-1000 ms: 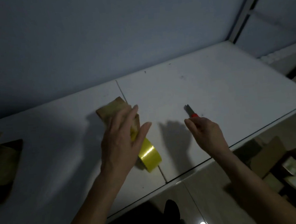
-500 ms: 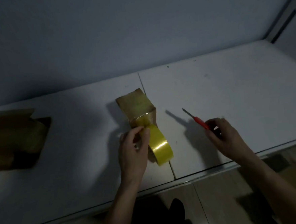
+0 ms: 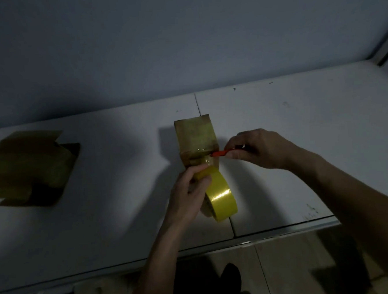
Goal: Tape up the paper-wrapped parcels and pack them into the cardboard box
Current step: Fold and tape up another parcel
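**Tape being cut at the near end of a wrapped parcel**

The right hand (image 3: 261, 150) is closed around a red-handled cutter (image 3: 221, 153), thumb and fingers pinching the handle. The cutter's tip lies against the right edge of the paper-wrapped parcel (image 3: 196, 138), at the band of clear, glossy tape crossing the parcel's near end. The blade itself is too small and dim to make out.

The left hand (image 3: 188, 197) grips the roll of yellow tape (image 3: 219, 195), fingers curled over the roll's far rim. The roll stands on edge, directly near-side of the parcel and touching or almost touching it; a short run of tape joins roll to parcel.

The parcel lies flat on the white table (image 3: 314, 138), its long axis running near to far, just beside a seam between two table panels.

The open cardboard box (image 3: 27, 167) sits on the table well apart, at the far left, flaps spread. Its interior is in shadow; contents cannot be determined.

Lighting is low throughout. A plain wall (image 3: 181, 44) backs the table.
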